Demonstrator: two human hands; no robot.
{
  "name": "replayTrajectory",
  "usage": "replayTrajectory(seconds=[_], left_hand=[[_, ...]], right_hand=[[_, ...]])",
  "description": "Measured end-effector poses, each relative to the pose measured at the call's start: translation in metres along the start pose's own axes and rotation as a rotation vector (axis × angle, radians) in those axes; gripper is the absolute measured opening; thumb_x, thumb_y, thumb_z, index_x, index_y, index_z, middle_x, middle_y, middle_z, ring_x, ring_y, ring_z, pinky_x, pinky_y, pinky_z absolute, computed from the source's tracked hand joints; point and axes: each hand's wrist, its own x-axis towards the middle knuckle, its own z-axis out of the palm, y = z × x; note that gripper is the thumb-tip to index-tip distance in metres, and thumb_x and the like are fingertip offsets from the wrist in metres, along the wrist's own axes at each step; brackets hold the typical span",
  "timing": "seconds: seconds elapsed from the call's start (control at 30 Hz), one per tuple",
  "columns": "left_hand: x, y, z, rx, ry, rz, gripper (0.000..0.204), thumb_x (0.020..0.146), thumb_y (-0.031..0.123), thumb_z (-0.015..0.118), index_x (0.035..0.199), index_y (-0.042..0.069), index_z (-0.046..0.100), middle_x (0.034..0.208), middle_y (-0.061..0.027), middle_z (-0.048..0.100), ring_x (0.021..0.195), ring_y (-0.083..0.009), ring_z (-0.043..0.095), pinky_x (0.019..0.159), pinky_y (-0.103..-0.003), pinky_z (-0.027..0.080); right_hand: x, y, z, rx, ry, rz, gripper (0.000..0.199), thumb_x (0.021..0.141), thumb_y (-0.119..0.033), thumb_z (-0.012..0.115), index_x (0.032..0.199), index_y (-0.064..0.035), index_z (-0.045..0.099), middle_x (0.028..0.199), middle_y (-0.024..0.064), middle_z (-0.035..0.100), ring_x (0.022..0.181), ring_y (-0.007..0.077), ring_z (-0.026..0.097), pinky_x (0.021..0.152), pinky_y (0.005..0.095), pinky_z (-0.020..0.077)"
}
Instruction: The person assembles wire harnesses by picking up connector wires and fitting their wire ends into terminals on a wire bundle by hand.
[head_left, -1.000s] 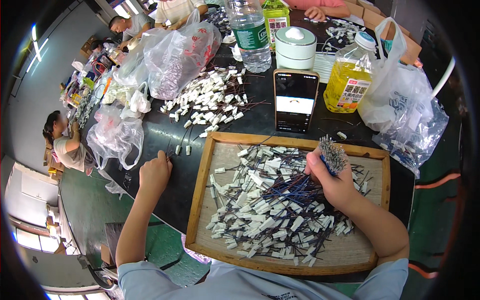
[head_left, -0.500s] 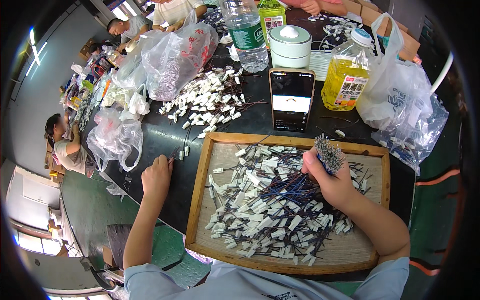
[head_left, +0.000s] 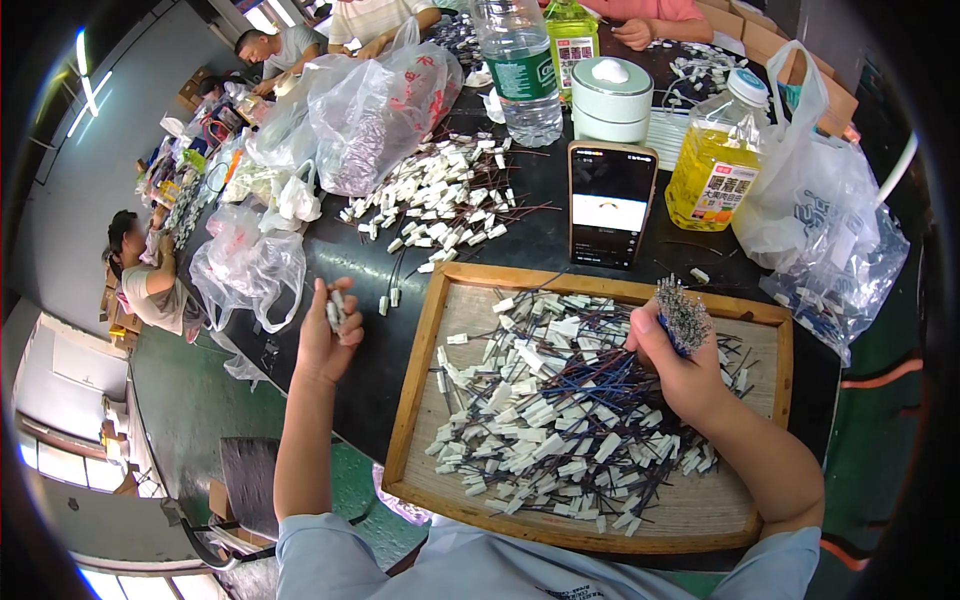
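Note:
My right hand is closed around an upright bundle of thin blue wires, held over the right side of a wooden tray. The tray holds a tangled heap of wired white connectors. My left hand hovers left of the tray above the dark table, pinching a couple of white connectors between its fingers. Two more loose connectors lie on the table just right of that hand.
Behind the tray stand a smartphone, a yellow oil bottle, a water bottle and a white round container. A pile of white connectors and several plastic bags lie beyond. Other people sit at the far and left edges.
My left hand has lifted slightly off the table with white connectors now pinched in its fingers. The right hand keeps the wire bundle in about the same place.

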Motion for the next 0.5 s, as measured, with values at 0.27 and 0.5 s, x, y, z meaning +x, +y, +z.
replayTrajectory(seconds=[0.27,0.5], left_hand=[[0.001,0.001,0.040,0.770,0.052,0.140,0.019,0.092,0.026,0.053,0.087,0.008,0.049,0.067,-0.0009,0.052,0.043,-0.0058,0.036,0.036,-0.019,0.026],[0.012,-0.023,0.057,2.155,0.380,0.688,0.036,0.090,0.037,0.050,0.075,0.004,0.051,0.061,-0.0176,0.060,0.058,-0.0373,0.062,0.049,-0.046,0.047]], right_hand=[[0.001,-0.001,0.000,0.002,0.017,0.013,0.019,0.091,-0.018,0.057,0.085,-0.0003,0.060,0.073,0.0021,0.060,0.069,0.0091,0.055,0.066,0.0250,0.0441],[0.002,-0.006,0.001,-0.037,0.000,0.018,0.021,0.091,-0.019,0.057,0.080,-0.0015,0.058,0.070,0.0012,0.059,0.067,0.0080,0.054,0.063,0.0234,0.0425]])
